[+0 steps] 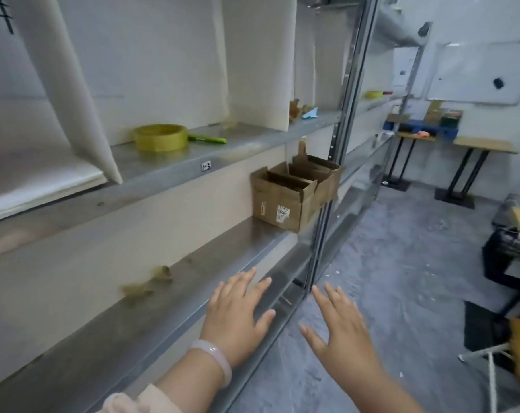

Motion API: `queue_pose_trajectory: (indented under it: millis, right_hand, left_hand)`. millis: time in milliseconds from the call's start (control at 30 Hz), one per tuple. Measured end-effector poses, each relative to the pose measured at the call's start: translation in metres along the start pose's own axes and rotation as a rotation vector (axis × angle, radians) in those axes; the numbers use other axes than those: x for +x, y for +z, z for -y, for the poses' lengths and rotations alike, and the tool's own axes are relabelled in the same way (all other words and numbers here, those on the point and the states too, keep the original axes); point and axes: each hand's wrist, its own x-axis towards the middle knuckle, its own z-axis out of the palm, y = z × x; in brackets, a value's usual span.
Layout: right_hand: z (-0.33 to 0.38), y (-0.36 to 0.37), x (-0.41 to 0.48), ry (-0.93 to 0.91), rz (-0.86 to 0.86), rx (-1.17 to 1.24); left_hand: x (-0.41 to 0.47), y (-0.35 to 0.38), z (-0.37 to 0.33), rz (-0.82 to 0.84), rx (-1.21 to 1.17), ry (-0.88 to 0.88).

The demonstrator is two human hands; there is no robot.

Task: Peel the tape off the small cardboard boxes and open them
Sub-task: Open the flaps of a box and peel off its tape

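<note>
- The left hand, with a pale pink bangle on its wrist, is spread flat with fingers apart over the front edge of the lower grey metal shelf; it holds nothing
- The right hand is also spread wide, palm down, empty, out over the grey concrete floor just right of the shelf's upright post
- Two small brown cardboard boxes sit side by side at the far right end of that lower shelf, well apart from both hands, their top flaps standing up
- Crumpled yellowish tape scraps lie on the lower shelf, left of the left hand
- On the upper shelf rest a yellow tape roll and, touching it on the right, a green-handled cutter
</note>
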Motion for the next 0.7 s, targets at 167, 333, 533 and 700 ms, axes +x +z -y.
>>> queue_pose_trajectory:
  millis: [167,333,533,700]
  right_hand:
    - [-0.046,0.007,0.043,0.083,0.026,-0.036]
    - [-0.081,0.003,0.118,0.139,0.003,-0.014]
    - [-0.108,-0.002,0.213,0.145,0.052,-0.041]
    - [-0.131,0.008,0.254,0.166,0.106,-0.002]
  left_hand:
    - [0.08,0.033,-0.013,0.006,-0.017,0.038]
    - [0.169,0.066,-0.014,0.067,-0.042,0.05]
    - [0.283,0.078,-0.004,0.031,-0.11,0.058]
    - [0.35,0.096,-0.012,0.077,-0.147,0.073]
